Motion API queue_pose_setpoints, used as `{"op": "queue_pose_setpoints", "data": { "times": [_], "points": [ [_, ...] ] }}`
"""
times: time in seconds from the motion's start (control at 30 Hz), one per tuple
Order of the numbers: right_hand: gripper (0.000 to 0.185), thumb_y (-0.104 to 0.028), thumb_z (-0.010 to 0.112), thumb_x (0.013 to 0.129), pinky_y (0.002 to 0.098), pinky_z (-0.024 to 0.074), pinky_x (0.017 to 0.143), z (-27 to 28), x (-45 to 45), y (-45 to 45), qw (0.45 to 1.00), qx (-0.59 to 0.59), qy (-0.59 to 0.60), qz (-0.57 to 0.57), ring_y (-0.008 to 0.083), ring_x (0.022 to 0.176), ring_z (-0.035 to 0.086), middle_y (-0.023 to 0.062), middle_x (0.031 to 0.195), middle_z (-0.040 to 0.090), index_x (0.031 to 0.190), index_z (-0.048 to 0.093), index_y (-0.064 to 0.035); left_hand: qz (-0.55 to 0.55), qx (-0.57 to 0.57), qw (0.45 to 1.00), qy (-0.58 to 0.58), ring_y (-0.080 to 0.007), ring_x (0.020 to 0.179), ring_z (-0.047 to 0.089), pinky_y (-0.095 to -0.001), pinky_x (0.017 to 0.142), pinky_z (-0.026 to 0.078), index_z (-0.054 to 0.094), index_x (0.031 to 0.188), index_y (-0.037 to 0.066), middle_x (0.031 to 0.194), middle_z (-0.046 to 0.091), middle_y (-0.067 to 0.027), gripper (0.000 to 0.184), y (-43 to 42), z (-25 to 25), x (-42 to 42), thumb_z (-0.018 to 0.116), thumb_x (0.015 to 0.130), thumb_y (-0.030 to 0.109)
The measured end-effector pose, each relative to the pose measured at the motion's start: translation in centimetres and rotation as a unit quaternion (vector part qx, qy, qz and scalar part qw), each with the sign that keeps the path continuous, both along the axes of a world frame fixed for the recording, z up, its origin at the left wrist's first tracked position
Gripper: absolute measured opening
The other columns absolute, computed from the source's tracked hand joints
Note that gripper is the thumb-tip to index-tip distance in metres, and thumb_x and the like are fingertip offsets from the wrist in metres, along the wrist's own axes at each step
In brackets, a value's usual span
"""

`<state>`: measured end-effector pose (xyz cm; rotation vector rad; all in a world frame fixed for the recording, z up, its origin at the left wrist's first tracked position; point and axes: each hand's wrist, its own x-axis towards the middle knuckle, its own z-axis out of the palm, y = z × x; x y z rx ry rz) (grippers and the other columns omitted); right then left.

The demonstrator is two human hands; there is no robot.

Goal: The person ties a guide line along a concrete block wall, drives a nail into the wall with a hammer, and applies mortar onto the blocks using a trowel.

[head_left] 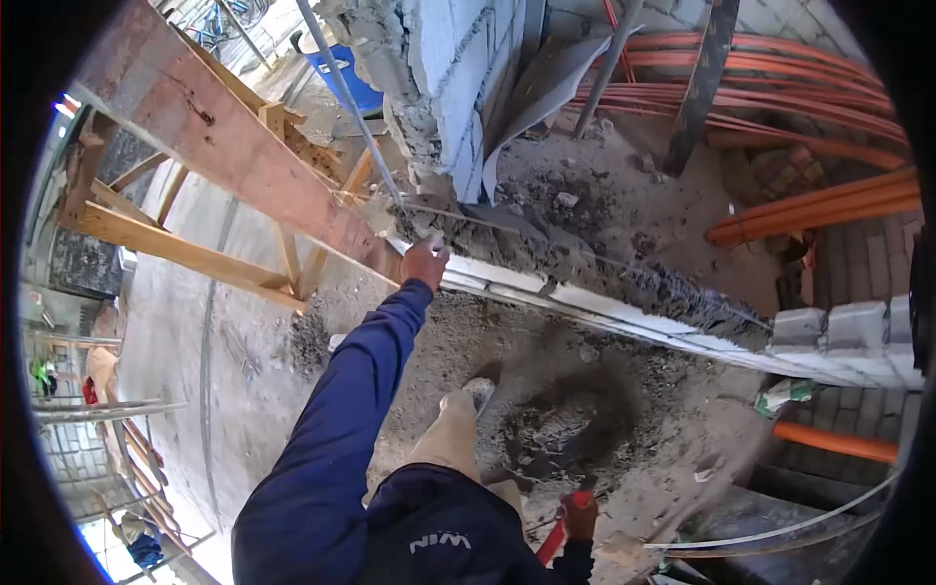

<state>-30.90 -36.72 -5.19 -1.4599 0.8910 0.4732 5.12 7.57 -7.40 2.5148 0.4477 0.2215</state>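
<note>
My left hand [426, 261] reaches out to the low block wall [604, 317], at the end where it meets the taller wall. Its fingers are closed at the mortar-covered top edge, and what they hold, if anything, is too small to make out. Just to its left is the lower end of a long reddish wooden plank [244, 161]. At the bottom of the view, my right hand [578, 517] is closed around a long red tool [552, 542], whose kind I cannot tell. Wet mortar [721, 314] lies along the wall's top.
A dark mortar heap [561, 424] lies on the floor by my foot [479, 392]. Orange pipes [819, 210] and loose blocks [857, 327] are at right. A metal rod [351, 102] slants down near my left hand. Timber bracing [185, 255] stands at left; a blue barrel [356, 78] is behind.
</note>
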Motion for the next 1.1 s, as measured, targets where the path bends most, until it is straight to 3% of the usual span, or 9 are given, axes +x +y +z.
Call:
{"op": "queue_pose_setpoints", "data": {
  "times": [0.13,0.17,0.4,0.57,0.67,0.8,0.93,1.0,1.1],
  "points": [
    [0.019,-0.009,0.064,0.072,0.0272,0.0443,0.043,3.7,4.1,3.5,0.999,0.032,-0.016,0.026,0.0123,0.047,0.05,0.0021,0.057,0.048,0.079,0.046,-0.0065,0.057,0.014,0.998,0.035,-0.0356,0.084,0.058,-0.041,0.072,0.046,0.055,0.112,0.013,0.089,0.062,-0.0179,0.04,-0.5,2.7,2.9,0.059,0.075,0.029],
    [0.021,-0.011,0.065,0.072,0.0273,0.0451,0.044,4.5,5.2,4.0,0.998,0.034,-0.019,0.04,0.0117,0.047,0.05,0.0025,0.058,0.05,0.081,0.047,-0.0054,0.056,0.013,0.987,0.15,-0.0349,0.086,0.058,-0.0426,0.075,0.046,0.056,0.111,0.013,0.091,0.061,-0.0181,0.037,-0.4,3.6,3.6,0.056,0.077,0.027],
    [0.022,-0.017,0.066,0.072,0.0278,0.047,0.045,7.2,10.7,5.8,0.99,-0.034,-0.013,0.136,0.0115,0.049,0.053,0.0032,0.059,0.053,0.075,0.049,-0.0029,-0.044,0.087,0.983,0.155,-0.0344,0.085,0.059,-0.0447,0.074,0.047,0.05,0.119,0.02,0.088,0.062,-0.0177,0.044,0.9,2.0,4.8,0.057,0.077,0.031],
    [0.022,-0.018,0.065,0.073,0.028,0.0463,0.044,12.1,15.9,7.9,0.954,-0.16,-0.028,0.251,0.0123,0.048,0.054,0.0042,0.06,0.054,0.076,0.051,-0.0014,-0.079,0.126,0.976,0.16,-0.0346,0.087,0.058,-0.0457,0.074,0.046,0.052,0.112,0.008,0.092,0.061,-0.0193,0.04,1.0,2.2,6.1,0.057,0.078,0.028],
    [0.021,-0.017,0.064,0.073,0.028,0.0457,0.044,10.2,16.7,6.4,0.966,-0.102,-0.015,0.237,0.0128,0.049,0.055,0.0044,0.06,0.055,0.077,0.051,-0.0002,-0.038,0.106,0.964,0.241,-0.0354,0.087,0.058,-0.0462,0.073,0.046,0.054,0.103,0.005,0.088,0.06,-0.0209,0.036,0.2,3.9,7.1,0.057,0.077,0.029],
    [0.02,-0.016,0.063,0.074,0.0274,0.0459,0.046,13.1,20.6,7.3,0.967,-0.051,-0.011,0.251,0.0128,0.049,0.055,0.0042,0.061,0.055,0.078,0.051,-0.0012,-0.016,0.075,0.982,0.171,-0.0366,0.086,0.058,-0.0476,0.073,0.046,0.053,0.098,0.004,0.084,0.061,-0.0204,0.034,0.3,4.2,6.2,0.056,0.076,0.03],
    [0.021,-0.018,0.065,0.074,0.0264,0.0449,0.047,13.0,24.1,6.2,0.955,-0.041,-0.007,0.295,0.011,0.051,0.053,0.0039,0.062,0.054,0.079,0.052,-0.0024,0.034,0.048,0.975,0.214,-0.0351,0.089,0.058,-0.0439,0.076,0.046,0.053,0.098,0.002,0.096,0.059,-0.0202,0.037,-0.5,6.1,2.1,0.059,0.072,0.028],
    [0.024,-0.02,0.066,0.073,0.0263,0.0439,0.047,14.7,26.6,6.0,0.945,-0.03,0.001,0.327,0.0108,0.052,0.052,0.0035,0.063,0.054,0.079,0.052,-0.0018,0.098,0.096,0.981,0.139,-0.0347,0.092,0.056,-0.0436,0.078,0.046,0.052,0.103,0.001,0.102,0.057,-0.0207,0.042,0.9,-2.1,-2.4,0.059,0.073,0.03],
    [0.026,-0.023,0.066,0.072,0.0264,0.0425,0.048,9.4,27.5,2.9,0.916,-0.059,-0.029,0.396,0.0109,0.053,0.052,0.003,0.063,0.054,0.079,0.053,-0.0017,0.094,0.048,0.991,0.082,-0.0338,0.098,0.054,-0.0434,0.081,0.044,0.05,0.109,0.0,0.108,0.055,-0.0206,0.049,-0.4,-2.8,-2.0,0.058,0.074,0.034]
  ]
}}
